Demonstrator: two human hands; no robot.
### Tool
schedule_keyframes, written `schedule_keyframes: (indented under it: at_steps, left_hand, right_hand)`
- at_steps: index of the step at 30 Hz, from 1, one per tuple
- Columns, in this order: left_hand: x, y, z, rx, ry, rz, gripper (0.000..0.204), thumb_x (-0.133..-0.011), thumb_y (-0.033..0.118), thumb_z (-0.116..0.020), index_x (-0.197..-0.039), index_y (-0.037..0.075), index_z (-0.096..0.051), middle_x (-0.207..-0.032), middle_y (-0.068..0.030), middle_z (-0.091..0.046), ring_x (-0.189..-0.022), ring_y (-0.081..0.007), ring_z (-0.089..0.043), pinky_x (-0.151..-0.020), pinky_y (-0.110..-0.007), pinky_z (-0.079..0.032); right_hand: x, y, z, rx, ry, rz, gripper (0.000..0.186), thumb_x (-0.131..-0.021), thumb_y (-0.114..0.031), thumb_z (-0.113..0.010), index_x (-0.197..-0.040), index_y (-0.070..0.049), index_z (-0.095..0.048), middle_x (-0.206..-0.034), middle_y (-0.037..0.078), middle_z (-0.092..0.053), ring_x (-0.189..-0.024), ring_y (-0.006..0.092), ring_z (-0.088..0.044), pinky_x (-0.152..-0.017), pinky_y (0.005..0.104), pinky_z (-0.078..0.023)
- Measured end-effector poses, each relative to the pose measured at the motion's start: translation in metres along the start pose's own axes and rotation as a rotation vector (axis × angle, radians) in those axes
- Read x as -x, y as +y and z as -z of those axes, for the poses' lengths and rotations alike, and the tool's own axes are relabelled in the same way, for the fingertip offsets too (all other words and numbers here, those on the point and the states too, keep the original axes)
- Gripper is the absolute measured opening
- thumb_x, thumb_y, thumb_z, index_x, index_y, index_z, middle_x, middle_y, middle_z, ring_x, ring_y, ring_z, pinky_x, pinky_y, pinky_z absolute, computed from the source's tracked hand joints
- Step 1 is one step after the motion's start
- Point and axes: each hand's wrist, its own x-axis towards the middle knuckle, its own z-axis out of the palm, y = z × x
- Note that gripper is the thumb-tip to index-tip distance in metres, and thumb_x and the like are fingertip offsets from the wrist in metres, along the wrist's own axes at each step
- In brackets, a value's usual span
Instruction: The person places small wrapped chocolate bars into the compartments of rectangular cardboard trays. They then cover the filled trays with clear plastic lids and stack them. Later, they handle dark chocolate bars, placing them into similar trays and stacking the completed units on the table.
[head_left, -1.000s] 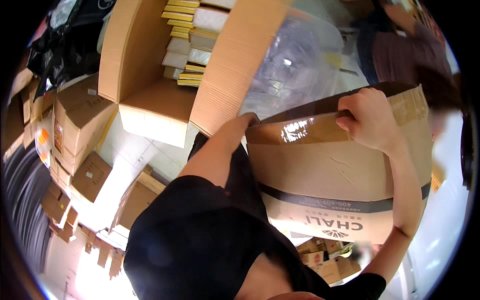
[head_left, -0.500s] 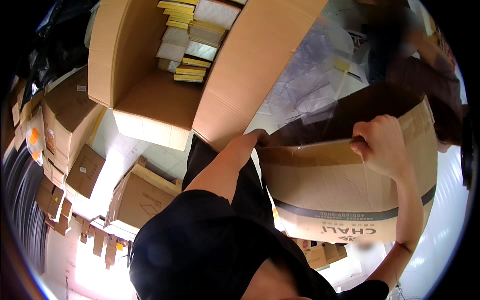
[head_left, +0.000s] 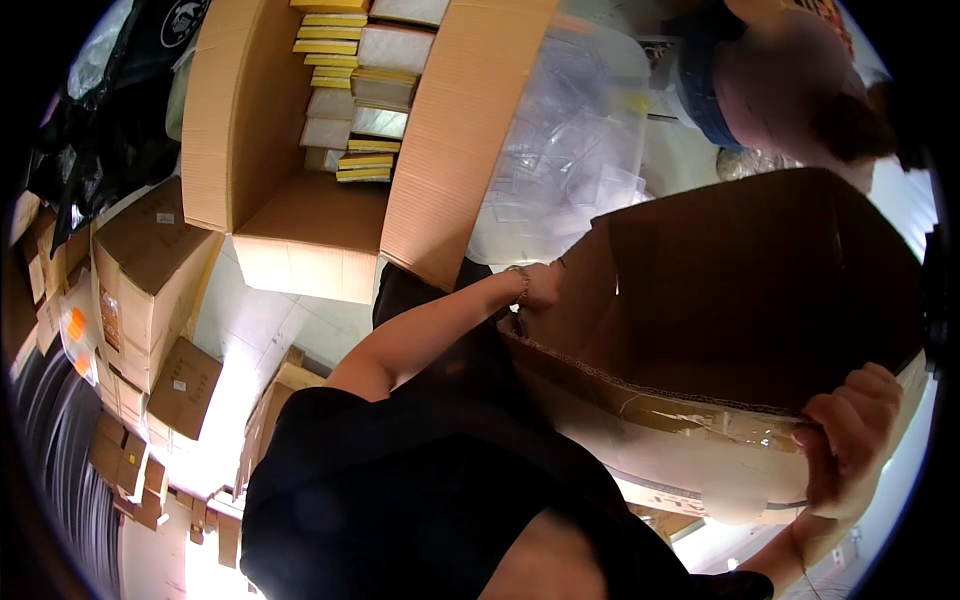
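A large brown cardboard box (head_left: 660, 420) with its top open stands tilted in front of me on the right, its dark inside facing up. My left hand (head_left: 543, 287) is closed on the left edge of this box, with some fingers hidden. At the near right rim, my right hand (head_left: 850, 430) has its fingers wrapped over the edge. Left of my left arm is another open cardboard box (head_left: 310, 215), part filled with stacks of flat packs (head_left: 330, 45) that have yellow or whitish edges.
Behind the tilted box, a clear plastic bin (head_left: 485, 225) holds thin transparent pieces. A person (head_left: 790, 85) bends at the upper right. Closed cartons (head_left: 150, 240), a black plastic bag (head_left: 115, 125) and dark coiled tubing (head_left: 60, 450) line the left side.
The large box has tipped so more of its inside shows. My right hand has come nearer and rightward with its rim. My left hand has shifted slightly right.
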Motion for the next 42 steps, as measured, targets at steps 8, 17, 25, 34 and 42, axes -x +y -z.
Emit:
schedule_keyframes:
  at_steps: [8,17,25,34,42]
  left_hand:
    - [0.004,-0.007,-0.045,0.261,0.052,-0.067,0.039,-0.069,0.005,-0.062,-0.108,-0.002,-0.063,-0.098,-0.0129,-0.069,-0.093,-0.0211,-0.063,-0.080,-0.036,-0.050]
    - [0.066,0.074,0.183,-0.093,0.628,0.064,0.024,-0.083,0.012,-0.056,-0.100,0.000,-0.067,-0.080,-0.0110,-0.069,-0.073,-0.0224,-0.067,-0.062,-0.038,-0.053]
    - [0.020,0.016,0.121,-0.618,0.474,0.106,0.026,-0.083,0.021,-0.059,-0.104,0.007,-0.068,-0.095,-0.0089,-0.068,-0.095,-0.0253,-0.057,-0.080,-0.046,-0.047]
    - [0.144,-0.050,0.131,-1.096,0.622,0.354,0.021,-0.082,0.016,-0.059,-0.098,0.013,-0.073,-0.104,-0.0080,-0.066,-0.116,-0.0278,-0.049,-0.093,-0.050,-0.047]
    - [0.184,-0.163,0.184,-0.720,0.822,0.288,0.020,-0.084,0.013,-0.057,-0.099,0.009,-0.069,-0.111,-0.0123,-0.061,-0.110,-0.0259,-0.057,-0.084,-0.037,-0.054]
  right_hand:
    - [0.062,-0.017,-0.021,-0.057,0.194,0.113,0.019,-0.051,-0.010,-0.069,-0.063,-0.004,-0.055,-0.054,0.009,-0.047,-0.053,0.0256,-0.042,-0.058,0.0372,-0.034]
    - [0.147,-0.031,-0.036,0.158,0.695,0.096,0.015,-0.062,-0.001,-0.064,-0.075,-0.001,-0.057,-0.061,0.010,-0.049,-0.054,0.0266,-0.045,-0.053,0.0359,-0.034]
    - [0.131,-0.021,-0.029,0.379,0.568,0.000,0.014,-0.066,0.001,-0.062,-0.078,-0.002,-0.056,-0.062,0.008,-0.044,-0.054,0.0261,-0.044,-0.052,0.0371,-0.032]
    - [0.017,0.009,0.016,0.580,0.521,-0.563,0.021,-0.094,-0.025,-0.055,-0.091,-0.004,-0.052,-0.067,0.012,-0.060,-0.065,0.0312,-0.062,-0.053,0.0412,-0.047]
    - [-0.190,0.123,0.119,0.906,0.682,-0.242,0.011,-0.087,-0.013,-0.054,-0.081,-0.006,-0.059,-0.085,0.011,-0.062,-0.078,0.0264,-0.065,-0.062,0.0359,-0.055]
